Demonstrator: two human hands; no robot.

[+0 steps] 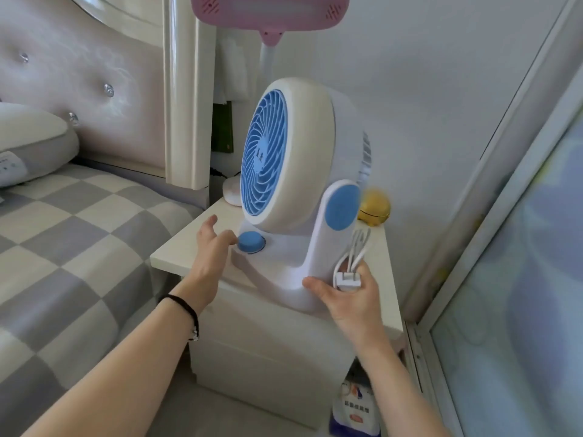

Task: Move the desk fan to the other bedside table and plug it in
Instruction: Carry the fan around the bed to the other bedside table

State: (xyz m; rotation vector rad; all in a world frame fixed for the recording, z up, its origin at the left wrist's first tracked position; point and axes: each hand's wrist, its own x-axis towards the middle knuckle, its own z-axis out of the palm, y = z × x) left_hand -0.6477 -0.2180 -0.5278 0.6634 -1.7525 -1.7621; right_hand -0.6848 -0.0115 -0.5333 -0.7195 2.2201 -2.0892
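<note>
Right hand [342,291]: gripped coiled cord [351,263] and fan [293,190] base.
Left hand [214,244]: open, touching base.
Risk: fan tipping off bench [176,250].

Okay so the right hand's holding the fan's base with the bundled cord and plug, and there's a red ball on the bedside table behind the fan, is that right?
Not quite: the ball behind the fan is golden yellow, not red, as the head view shows. The rest stands: the right hand holds the fan's base along with the bundled cord and plug over the bedside table.

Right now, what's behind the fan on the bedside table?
Behind the fan a gold round object shows at its right and a white lamp base at its left, both on the table. The fan covers whatever lies between them.
</note>
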